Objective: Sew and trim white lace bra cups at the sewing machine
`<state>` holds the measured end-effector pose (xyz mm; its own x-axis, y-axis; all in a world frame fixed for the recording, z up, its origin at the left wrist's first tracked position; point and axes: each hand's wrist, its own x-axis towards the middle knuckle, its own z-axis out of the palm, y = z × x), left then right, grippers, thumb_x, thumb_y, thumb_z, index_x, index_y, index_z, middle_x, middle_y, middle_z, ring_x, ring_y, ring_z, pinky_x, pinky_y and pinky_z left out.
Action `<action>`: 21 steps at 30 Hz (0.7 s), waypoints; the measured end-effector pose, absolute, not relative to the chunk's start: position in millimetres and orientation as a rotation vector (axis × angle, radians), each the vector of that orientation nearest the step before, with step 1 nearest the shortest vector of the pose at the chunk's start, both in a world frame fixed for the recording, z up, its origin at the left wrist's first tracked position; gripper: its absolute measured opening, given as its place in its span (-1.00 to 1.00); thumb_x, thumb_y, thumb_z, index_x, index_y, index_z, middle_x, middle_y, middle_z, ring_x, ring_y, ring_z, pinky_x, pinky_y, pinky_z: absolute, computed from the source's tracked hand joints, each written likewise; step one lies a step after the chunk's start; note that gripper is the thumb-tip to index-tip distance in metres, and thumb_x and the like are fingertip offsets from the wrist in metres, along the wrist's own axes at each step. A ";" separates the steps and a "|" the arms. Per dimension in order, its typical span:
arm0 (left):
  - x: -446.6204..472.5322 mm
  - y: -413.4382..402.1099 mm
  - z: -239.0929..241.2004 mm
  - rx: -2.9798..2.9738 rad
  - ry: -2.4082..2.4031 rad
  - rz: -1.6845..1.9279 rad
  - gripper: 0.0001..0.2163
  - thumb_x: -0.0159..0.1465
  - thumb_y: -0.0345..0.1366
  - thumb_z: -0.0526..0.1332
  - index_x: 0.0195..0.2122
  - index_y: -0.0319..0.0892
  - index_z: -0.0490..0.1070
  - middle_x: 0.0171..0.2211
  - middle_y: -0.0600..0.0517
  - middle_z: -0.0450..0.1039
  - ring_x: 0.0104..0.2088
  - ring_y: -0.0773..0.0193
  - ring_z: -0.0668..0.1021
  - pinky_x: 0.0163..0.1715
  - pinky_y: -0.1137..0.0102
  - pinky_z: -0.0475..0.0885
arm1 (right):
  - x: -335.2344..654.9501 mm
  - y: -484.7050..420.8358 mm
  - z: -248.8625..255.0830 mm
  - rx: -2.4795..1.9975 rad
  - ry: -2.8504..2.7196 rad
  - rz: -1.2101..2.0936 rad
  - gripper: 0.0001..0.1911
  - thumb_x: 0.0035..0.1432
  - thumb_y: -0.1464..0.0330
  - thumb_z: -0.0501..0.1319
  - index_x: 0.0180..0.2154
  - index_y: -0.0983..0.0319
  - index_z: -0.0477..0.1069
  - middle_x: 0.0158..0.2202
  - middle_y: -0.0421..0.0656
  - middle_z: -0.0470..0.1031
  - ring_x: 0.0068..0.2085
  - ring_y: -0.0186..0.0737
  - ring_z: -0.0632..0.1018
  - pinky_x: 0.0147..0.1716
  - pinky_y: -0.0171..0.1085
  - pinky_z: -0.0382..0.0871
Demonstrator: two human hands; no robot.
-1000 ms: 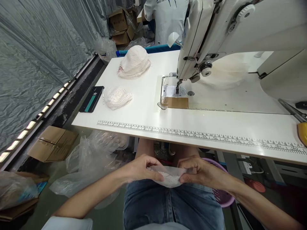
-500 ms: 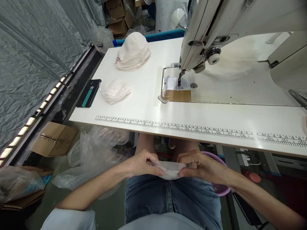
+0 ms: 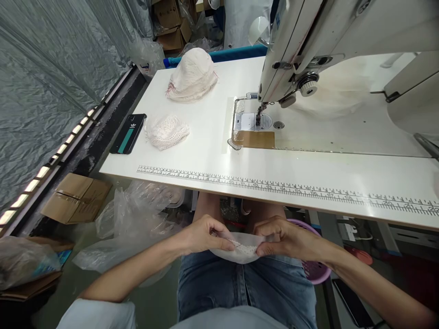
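Over my lap, a piece of sheer white fabric with a lacy edge (image 3: 242,251) is stretched between both hands. My left hand (image 3: 211,235) is closed on its left end, thumb and fingers pinching the edge. The right end is pinched the same way by my right hand (image 3: 279,237). The fabric sags in a curve below the fingers. On the table beyond lie a white lacy cloth piece (image 3: 168,132) and a domed white fabric cap (image 3: 192,75) with reddish stitches along its rim.
A sewing machine (image 3: 291,59) stands at the right of the white table (image 3: 206,157), which has a printed ruler (image 3: 274,186) along its front edge. A phone (image 3: 128,134) lies at the left edge. Plastic bags (image 3: 133,224), a cardboard box (image 3: 77,198) and a purple basket (image 3: 317,272) are below.
The fabric between my hands hangs a little lower and rounder, showing more of its lacy edge. Both hands keep their pinch in nearly the same place. The view has shifted slightly.
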<state>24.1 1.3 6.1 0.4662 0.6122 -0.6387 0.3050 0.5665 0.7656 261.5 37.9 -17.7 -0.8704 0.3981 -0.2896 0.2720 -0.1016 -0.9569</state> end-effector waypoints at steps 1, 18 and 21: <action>24.1 0.8 5.7 1.004 1.118 0.232 -0.83 -0.01 -0.27 0.37 -0.40 -0.22 0.58 -0.49 0.05 0.53 -0.45 0.38 0.47 -0.41 0.54 0.34 | 261.9 38.0 -19.1 -0.753 -2.031 2.152 -0.69 0.11 0.16 0.21 -0.39 0.31 0.49 -0.40 -0.16 0.45 -0.38 -0.27 0.46 -0.43 -0.36 0.25; 21.6 -5.4 0.8 1.091 1.114 0.183 -0.80 0.01 -0.26 0.34 -0.36 -0.23 0.58 -0.47 0.02 0.55 -0.48 0.36 0.47 -0.46 0.53 0.30 | 240.3 33.0 -12.8 -0.700 -2.069 2.075 -0.68 0.11 0.17 0.21 -0.41 0.32 0.48 -0.47 -0.18 0.41 -0.43 -0.33 0.43 -0.48 -0.40 0.25; 21.1 -5.6 1.6 1.087 1.118 0.167 -0.78 0.00 -0.25 0.34 -0.35 -0.25 0.58 -0.48 0.01 0.54 -0.48 0.35 0.46 -0.47 0.52 0.30 | 242.7 34.3 -13.9 -0.699 -2.088 2.089 -0.72 0.14 0.20 0.19 -0.39 0.31 0.48 -0.47 -0.20 0.40 -0.46 -0.37 0.39 -0.50 -0.41 0.20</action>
<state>21.1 -5.6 1.6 0.4821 0.5994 -0.6390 0.3861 0.5094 0.7691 242.7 34.3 -13.9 -0.8887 0.3889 -0.2429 0.2428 -0.0504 -0.9688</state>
